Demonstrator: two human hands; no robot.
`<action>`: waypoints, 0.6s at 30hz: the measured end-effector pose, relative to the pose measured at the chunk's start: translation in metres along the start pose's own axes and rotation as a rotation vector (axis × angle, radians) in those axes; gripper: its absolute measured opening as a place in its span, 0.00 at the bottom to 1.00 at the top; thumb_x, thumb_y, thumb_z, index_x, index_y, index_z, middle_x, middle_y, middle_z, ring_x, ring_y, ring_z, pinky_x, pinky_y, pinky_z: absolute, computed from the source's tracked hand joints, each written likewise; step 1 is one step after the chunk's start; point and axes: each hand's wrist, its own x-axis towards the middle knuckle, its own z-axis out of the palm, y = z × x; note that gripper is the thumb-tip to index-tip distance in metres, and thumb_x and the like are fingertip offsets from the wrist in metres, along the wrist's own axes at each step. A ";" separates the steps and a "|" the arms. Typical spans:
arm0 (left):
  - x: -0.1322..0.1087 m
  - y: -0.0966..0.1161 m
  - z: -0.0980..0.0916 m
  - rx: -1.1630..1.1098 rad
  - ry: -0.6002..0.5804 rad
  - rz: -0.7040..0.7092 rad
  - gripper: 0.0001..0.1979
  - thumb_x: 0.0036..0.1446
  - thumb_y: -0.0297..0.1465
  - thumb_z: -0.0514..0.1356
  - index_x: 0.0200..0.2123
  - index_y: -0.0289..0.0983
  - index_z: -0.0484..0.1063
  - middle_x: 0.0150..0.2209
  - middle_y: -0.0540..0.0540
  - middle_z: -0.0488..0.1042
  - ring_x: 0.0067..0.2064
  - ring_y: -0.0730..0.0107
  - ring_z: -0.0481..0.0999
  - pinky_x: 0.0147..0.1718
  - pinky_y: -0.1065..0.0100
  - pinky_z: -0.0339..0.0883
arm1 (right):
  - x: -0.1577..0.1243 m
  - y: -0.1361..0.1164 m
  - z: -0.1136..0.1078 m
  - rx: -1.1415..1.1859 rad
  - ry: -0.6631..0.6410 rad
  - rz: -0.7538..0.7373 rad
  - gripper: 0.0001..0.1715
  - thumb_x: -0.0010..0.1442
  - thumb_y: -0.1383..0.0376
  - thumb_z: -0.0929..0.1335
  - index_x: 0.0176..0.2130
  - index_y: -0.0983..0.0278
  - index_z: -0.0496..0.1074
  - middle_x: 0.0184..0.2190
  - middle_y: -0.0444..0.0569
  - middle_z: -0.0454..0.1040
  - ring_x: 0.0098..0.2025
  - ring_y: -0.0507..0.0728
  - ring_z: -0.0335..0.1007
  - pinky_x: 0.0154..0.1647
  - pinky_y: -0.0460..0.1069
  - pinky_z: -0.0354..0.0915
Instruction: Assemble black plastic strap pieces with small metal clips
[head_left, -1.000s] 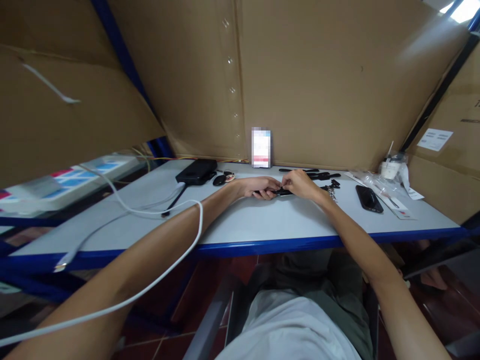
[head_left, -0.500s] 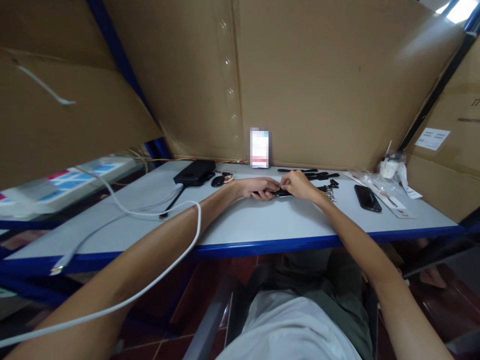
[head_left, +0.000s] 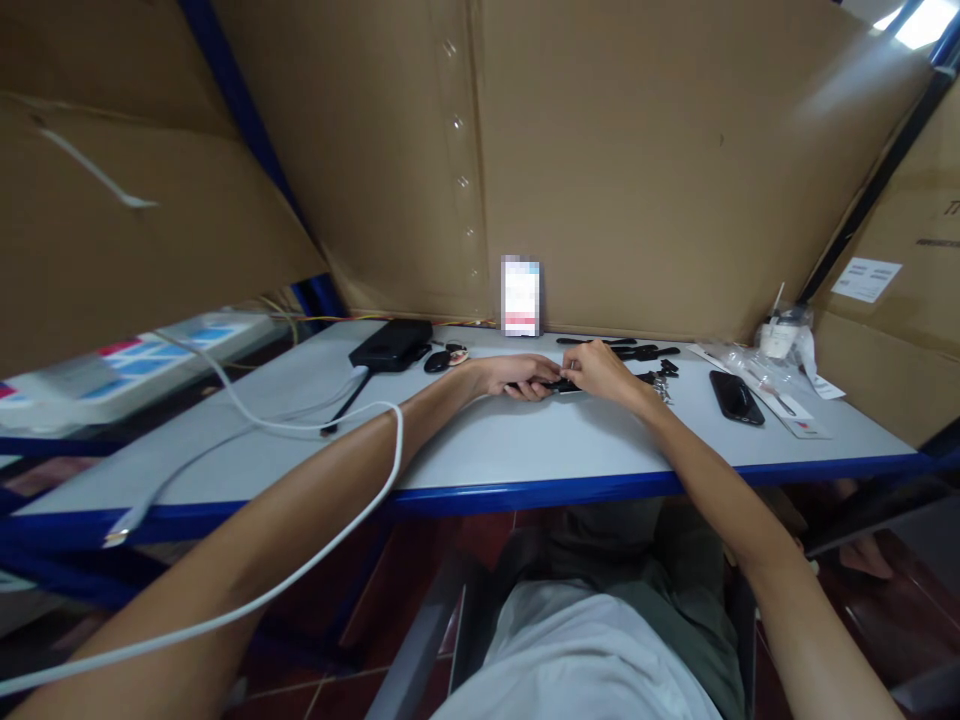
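My left hand (head_left: 526,376) is closed around a dark, narrow piece (head_left: 568,385) low over the white table. Beside it my right hand (head_left: 596,368) is pinched at the same piece, its fingertips close to the left ones; anything small between them is hidden. Just right of my right hand lie small metal parts (head_left: 661,387) and little black pieces (head_left: 669,368). Behind it are several flat black strips (head_left: 652,352).
A lit phone (head_left: 520,297) stands against the cardboard wall. A black box (head_left: 390,345) with a cable sits back left. On the right are a black phone (head_left: 736,397), plastic bags and a cup (head_left: 776,338). A white cable (head_left: 330,550) crosses my left forearm.
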 end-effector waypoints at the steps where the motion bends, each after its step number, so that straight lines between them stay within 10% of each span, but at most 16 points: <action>1: 0.000 0.000 0.000 0.006 -0.010 0.007 0.07 0.60 0.37 0.59 0.38 0.40 0.67 0.21 0.57 0.49 0.17 0.80 0.38 0.14 0.73 0.29 | 0.000 0.000 0.001 0.010 -0.006 -0.008 0.11 0.63 0.72 0.67 0.40 0.65 0.82 0.37 0.53 0.82 0.40 0.56 0.76 0.41 0.46 0.61; 5: 0.000 0.002 0.001 0.047 -0.023 -0.011 0.10 0.60 0.38 0.58 0.41 0.40 0.69 0.20 0.58 0.47 0.18 0.79 0.36 0.14 0.72 0.28 | 0.000 0.001 0.002 0.024 -0.002 -0.019 0.20 0.61 0.77 0.65 0.51 0.68 0.78 0.38 0.54 0.82 0.42 0.56 0.75 0.45 0.47 0.62; 18: -0.001 0.007 0.007 0.038 0.010 -0.040 0.08 0.59 0.37 0.59 0.34 0.40 0.64 0.20 0.57 0.49 0.17 0.80 0.39 0.14 0.71 0.28 | 0.002 -0.002 0.004 -0.059 -0.032 -0.142 0.20 0.58 0.77 0.63 0.38 0.67 0.82 0.36 0.52 0.81 0.39 0.55 0.73 0.40 0.47 0.59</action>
